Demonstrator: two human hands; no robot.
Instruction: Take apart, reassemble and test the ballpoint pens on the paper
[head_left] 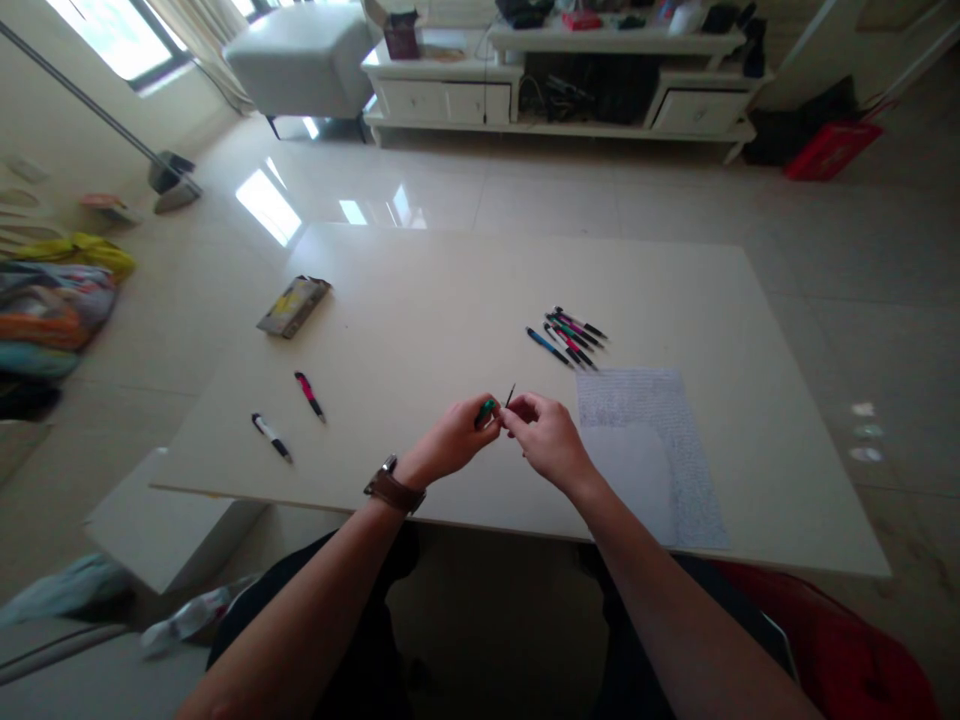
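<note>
Just over the table's near half, my left hand (454,432) is closed around a green pen part (485,411), mostly hidden by the fingers. Close against it, my right hand (547,436) pinches a thin dark stick (511,393) that looks like a pen refill and points upward. The fingertips of both hands meet or nearly meet. Several pens (571,339) in blue, green, pink and white lie bunched beyond my right hand. Off to the left, a pink-and-black pen (309,396) and a white-and-black pen (271,437) lie apart from each other.
A small grey-and-yellow box (294,306) rests on the white table (420,300) at the far left. Densely marked paper (694,490), with a plain white area, lies by my right forearm. Beyond the table stand a white cabinet (450,100) and a grey ottoman (300,60).
</note>
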